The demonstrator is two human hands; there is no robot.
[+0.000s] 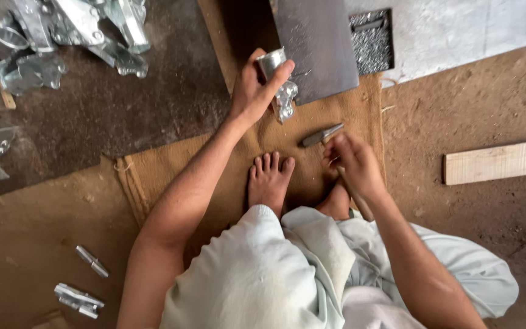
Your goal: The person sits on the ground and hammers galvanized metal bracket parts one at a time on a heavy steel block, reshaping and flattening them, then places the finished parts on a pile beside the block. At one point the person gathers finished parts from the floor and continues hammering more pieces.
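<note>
I am looking straight down at my own lap as I sit on a strip of brown sacking (153, 176) spread over a dirt floor. My left hand (252, 91) reaches forward, arm nearly straight, thumb and fingers closed around a shiny bent metal piece (278, 82). I hold it upright against the near edge of a dark flat metal slab (315, 45) that lies on the sacking, probably so the slab gives it a hard, steady backing. My right hand (354, 161) sits closer to my body, elbow bent, fingers wrapped around the wooden handle of a small hammer (322, 135). Its grey head points left and hangs just above the sacking, a little below and to the right of the metal piece, not touching it. My bare foot (269, 180) rests flat on the sacking between my two hands, toes pointing toward the slab, and pale cloth covers my knees at the bottom of the view.

Beyond the slab sits a small tray of nails (371, 39). At the upper left a heap of similar shiny metal parts (62, 33) lies on the dirt. A few smaller finished pieces (83, 283) lie at the lower left, well apart from my hands. A pale wooden plank (499, 161) lies off to the right.
</note>
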